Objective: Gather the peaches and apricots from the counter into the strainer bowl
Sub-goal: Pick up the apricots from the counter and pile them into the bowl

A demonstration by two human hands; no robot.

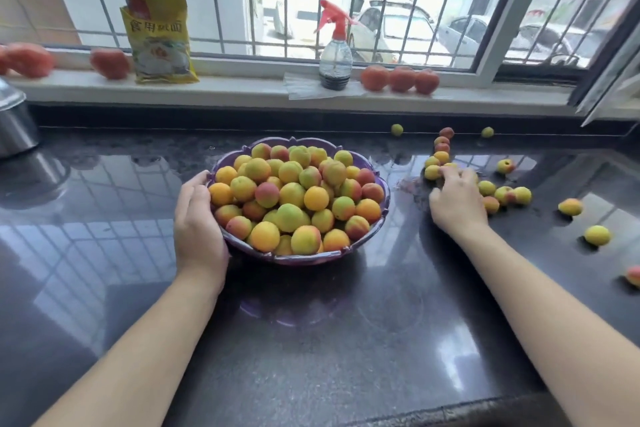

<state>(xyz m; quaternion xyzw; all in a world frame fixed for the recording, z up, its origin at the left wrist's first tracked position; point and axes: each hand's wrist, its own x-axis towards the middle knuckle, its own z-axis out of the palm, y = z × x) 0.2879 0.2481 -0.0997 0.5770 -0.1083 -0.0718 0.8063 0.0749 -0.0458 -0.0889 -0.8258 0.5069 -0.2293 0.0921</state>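
Two bare forearms are reaching up from the bottom edge across a dark polished counter (pixel 346 357). At centre left, the left hand (pixel 197 218) is being pressed, fingers fairly straight, against the left wall of the purple strainer bowl (pixel 304 258), which is being steadied in the middle of the frame and is already heaped with small yellow, orange and red-blushed fruit (pixel 298 198). At centre right, the right hand (pixel 457 199) is being lowered, fingers curled, onto a cluster of loose fruit (pixel 441 156); whether any is already being held cannot be told. More loose pieces (pixel 597 235) are lying scattered toward the right edge. The gathering step is judged well advanced; a handful probably needs closing on and carrying left over the rim. Farther back, larger red fruits (pixel 401 79), a spray bottle (pixel 335 59) and a yellow packet (pixel 159 40) are resting along the windowsill.
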